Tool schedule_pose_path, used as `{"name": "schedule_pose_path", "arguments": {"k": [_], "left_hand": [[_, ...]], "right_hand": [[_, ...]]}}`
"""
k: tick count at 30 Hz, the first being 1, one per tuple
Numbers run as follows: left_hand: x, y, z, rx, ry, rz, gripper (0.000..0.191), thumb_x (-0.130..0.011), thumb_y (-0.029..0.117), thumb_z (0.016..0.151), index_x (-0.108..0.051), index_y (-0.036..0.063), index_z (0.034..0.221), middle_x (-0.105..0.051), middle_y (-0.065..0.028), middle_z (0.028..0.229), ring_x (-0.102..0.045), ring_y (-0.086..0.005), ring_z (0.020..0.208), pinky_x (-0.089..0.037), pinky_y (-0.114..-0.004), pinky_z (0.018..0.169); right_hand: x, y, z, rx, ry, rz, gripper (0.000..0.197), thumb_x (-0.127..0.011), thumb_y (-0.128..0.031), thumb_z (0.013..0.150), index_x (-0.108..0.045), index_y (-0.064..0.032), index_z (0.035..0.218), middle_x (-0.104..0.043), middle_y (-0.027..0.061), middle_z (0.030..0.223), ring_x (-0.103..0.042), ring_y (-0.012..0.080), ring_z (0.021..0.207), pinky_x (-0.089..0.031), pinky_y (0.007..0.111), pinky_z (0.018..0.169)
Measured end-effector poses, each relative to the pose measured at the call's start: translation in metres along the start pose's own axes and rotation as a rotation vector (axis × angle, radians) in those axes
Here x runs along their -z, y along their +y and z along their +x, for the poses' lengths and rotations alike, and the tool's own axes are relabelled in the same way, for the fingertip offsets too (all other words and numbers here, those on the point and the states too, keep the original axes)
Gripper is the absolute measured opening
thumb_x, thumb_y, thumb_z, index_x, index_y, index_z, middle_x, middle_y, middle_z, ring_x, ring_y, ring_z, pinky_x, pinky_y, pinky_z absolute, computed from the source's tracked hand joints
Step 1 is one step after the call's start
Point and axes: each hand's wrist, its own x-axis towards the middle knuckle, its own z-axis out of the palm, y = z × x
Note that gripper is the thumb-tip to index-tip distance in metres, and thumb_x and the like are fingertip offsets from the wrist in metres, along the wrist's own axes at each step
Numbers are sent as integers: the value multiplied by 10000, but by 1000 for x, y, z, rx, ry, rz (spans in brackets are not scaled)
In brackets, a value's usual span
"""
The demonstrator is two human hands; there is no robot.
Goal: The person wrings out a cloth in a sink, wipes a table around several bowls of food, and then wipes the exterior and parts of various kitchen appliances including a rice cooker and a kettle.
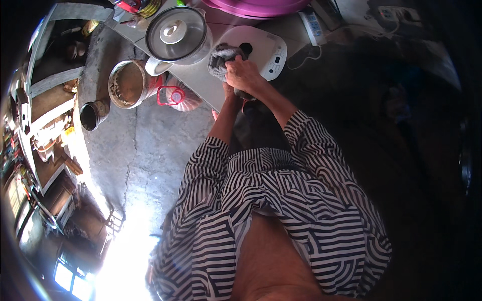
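A grey cloth (222, 63) is bunched in my right hand (243, 75), whose fingers are closed on it. Of my left hand (229, 90), only the part by the wrist shows, just below the cloth; the cloth and my right hand hide its fingers. Both hands are at the table corner, in front of a white rice cooker (260, 41) with a round black vent and a control panel. The cloth overlaps the cooker's left side in view; whether it touches cannot be told. Left of it stands a pot with a glass lid (158, 41) and a pale handle.
A pink basin (260, 5) and a power strip (312, 28) lie at the table's back. On the concrete floor (150, 150) are a dirty bucket (128, 84), a dark can (94, 114) and a bottle with a red cap (176, 96). The right side is dark.
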Motion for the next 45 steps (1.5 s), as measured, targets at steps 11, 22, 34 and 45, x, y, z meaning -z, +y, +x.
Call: {"name": "schedule_pose_path", "arguments": {"k": [11,22,34,45], "left_hand": [[36,-18,-12,211,-69,86,300,-420,-48,771,-421,-48,1071,-553,-210,958,-579,-322,825,-509,-434,688],[41,4,-46,183,-124,395,385,-408,-12,777,-338,-82,1148,-544,-242,978,-586,-308,807,-486,-333,627],[44,-33,-26,297,-177,377,370,-482,27,765,-426,23,1130,-522,-164,1057,-530,-281,931,-449,-420,778],[55,35,-49,-40,-118,-23,473,-496,58,731,-365,37,1185,-494,-151,1069,-481,-268,991,-426,-422,825]], "right_hand": [[30,88,-50,-130,-300,-18,298,-474,-260,747,-565,1,857,-580,211,848,-555,336,869,-436,420,767],[30,91,-12,-58,147,-233,244,-473,-249,754,-557,-39,844,-556,240,854,-583,382,761,-479,456,666],[57,111,-64,-105,105,328,390,-546,-182,755,-514,-7,1101,-561,195,987,-548,301,921,-440,329,788],[-28,101,0,179,360,53,429,-557,-289,749,-461,-110,1127,-480,226,1029,-506,390,914,-447,433,757]]}}
